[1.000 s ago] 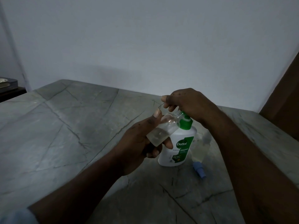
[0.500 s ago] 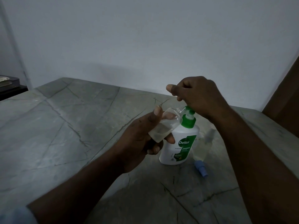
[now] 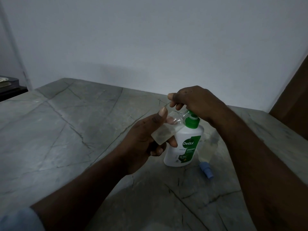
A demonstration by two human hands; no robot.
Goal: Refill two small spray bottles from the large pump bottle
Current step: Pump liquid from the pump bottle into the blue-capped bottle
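Note:
A white pump bottle [image 3: 185,147] with a green collar and label stands on the stone table [image 3: 66,130]. My left hand [image 3: 143,144] grips a small clear bottle [image 3: 166,130], tilted, its open neck at the pump's spout; some liquid lies in its lower part. My right hand [image 3: 195,100] sits curled on top of the pump head, hiding it. Its fingers pinch a spray cap, of which only the thin dip tube [image 3: 166,104] sticks out. A second small bottle [image 3: 208,149] with pale liquid stands uncapped just right of the pump bottle.
A blue spray cap [image 3: 206,170] lies on the table in front of the second small bottle. A white wall runs behind the table. A dark object [image 3: 8,87] sits at the far left and a brown panel [image 3: 293,97] at the right.
My right hand rose with the pump head half a second ago and has come back down on it. My left hand keeps the small bottle at the spout.

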